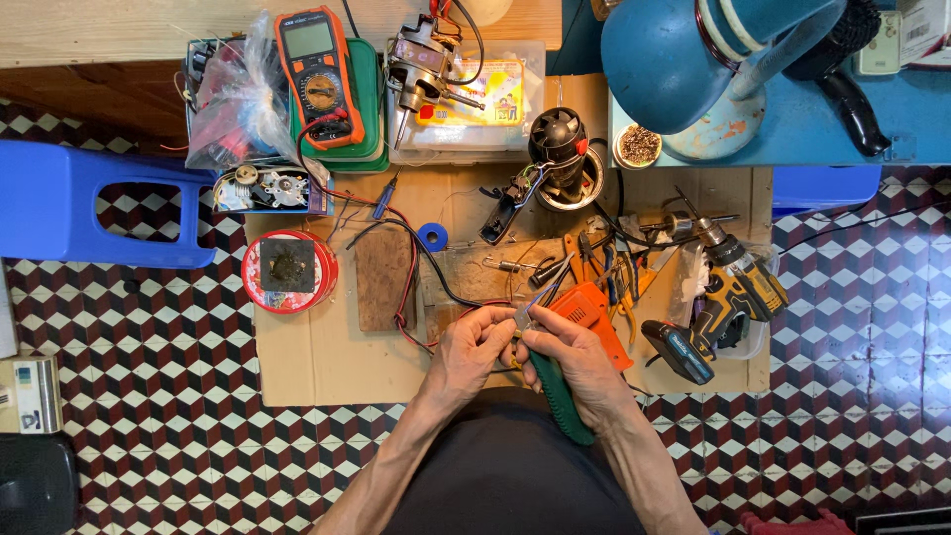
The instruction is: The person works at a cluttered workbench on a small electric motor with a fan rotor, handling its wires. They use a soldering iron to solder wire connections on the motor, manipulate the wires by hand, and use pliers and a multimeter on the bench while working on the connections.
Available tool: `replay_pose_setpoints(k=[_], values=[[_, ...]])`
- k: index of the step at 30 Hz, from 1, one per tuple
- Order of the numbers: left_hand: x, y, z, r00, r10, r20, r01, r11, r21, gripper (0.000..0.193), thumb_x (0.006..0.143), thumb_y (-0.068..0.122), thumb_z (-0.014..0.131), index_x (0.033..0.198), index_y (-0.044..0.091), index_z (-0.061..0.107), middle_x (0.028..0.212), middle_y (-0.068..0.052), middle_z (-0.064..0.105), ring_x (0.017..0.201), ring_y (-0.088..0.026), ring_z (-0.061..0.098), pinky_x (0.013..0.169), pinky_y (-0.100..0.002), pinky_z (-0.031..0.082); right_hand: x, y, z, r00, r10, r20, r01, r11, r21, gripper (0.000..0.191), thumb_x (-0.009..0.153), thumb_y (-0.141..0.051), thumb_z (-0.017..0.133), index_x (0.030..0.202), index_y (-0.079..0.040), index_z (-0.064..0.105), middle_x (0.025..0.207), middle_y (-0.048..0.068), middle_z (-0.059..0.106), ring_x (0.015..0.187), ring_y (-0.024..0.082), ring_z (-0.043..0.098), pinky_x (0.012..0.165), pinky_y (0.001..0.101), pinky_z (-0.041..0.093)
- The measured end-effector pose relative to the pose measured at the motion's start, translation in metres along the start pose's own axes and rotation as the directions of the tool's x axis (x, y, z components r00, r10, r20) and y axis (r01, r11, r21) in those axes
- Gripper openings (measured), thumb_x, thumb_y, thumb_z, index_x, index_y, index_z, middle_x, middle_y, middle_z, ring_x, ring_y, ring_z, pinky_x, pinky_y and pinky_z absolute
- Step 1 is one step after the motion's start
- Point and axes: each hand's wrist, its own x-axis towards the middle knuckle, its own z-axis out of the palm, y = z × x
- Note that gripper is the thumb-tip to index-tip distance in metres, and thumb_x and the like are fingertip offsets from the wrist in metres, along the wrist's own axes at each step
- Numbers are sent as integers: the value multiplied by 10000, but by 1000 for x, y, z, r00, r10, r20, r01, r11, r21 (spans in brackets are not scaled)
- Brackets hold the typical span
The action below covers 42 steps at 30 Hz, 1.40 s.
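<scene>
My left hand [474, 349] pinches a thin red and black wire [416, 297] at its end, close to my body. My right hand [570, 359] grips green-handled pliers [557, 396], whose jaws meet the wire end between my two hands. The wire runs up across the brown cardboard sheet [317, 357] towards the orange multimeter [319, 74] at the back. An orange soldering gun [592, 317] lies just beyond my right hand.
A cordless drill [728, 297], loose hand tools [604, 263], a black fan motor [558, 149], a red round tin [287, 269] and a small wooden block [381, 277] crowd the cardboard. A blue plastic stool [94, 203] stands left; a blue desk lamp [693, 59] is at the back right.
</scene>
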Motion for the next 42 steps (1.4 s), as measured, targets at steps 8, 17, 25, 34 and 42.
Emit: replay_pose_setpoints(k=[8,17,25,34,42], values=[[-4,5,0,1000,0,6,-1,996,87,332,1020,196,558,1235,-26,680,760,10,664,661,-39,590,568,-203,480,2,3,-2,1000,-9,-7,8,1000,-19,603,955,-165,633,1499,30,460,789,47,668,593,97,649,506,197,552],[-9,7,-1,1000,16,8,-16,995,97,312,1030,201,553,1217,-7,692,729,31,632,614,-30,533,522,-200,425,-2,2,0,1000,17,-11,-17,999,-48,516,963,-169,610,1439,16,538,779,23,663,593,80,629,490,189,527],[-13,14,-4,999,26,27,-31,982,188,330,1018,223,539,1205,-2,691,738,54,643,617,-12,497,535,-210,405,-4,-1,2,1000,14,-6,-14,999,-44,494,971,-156,607,1424,32,553,779,23,663,597,82,622,495,192,515],[-13,18,-7,996,-11,85,-4,983,186,345,1017,225,514,1227,6,676,734,54,648,603,-12,488,533,-203,401,-5,0,1,999,21,-37,-24,998,-64,557,957,-159,609,1480,0,506,756,29,666,576,83,629,471,190,524],[-13,18,-6,997,-12,80,-1,986,166,358,1005,220,515,1240,-8,660,728,67,650,565,0,464,491,-199,372,-2,3,-1,997,20,-77,-27,996,-87,552,956,-154,615,1468,27,517,738,25,662,550,78,617,446,187,508]])
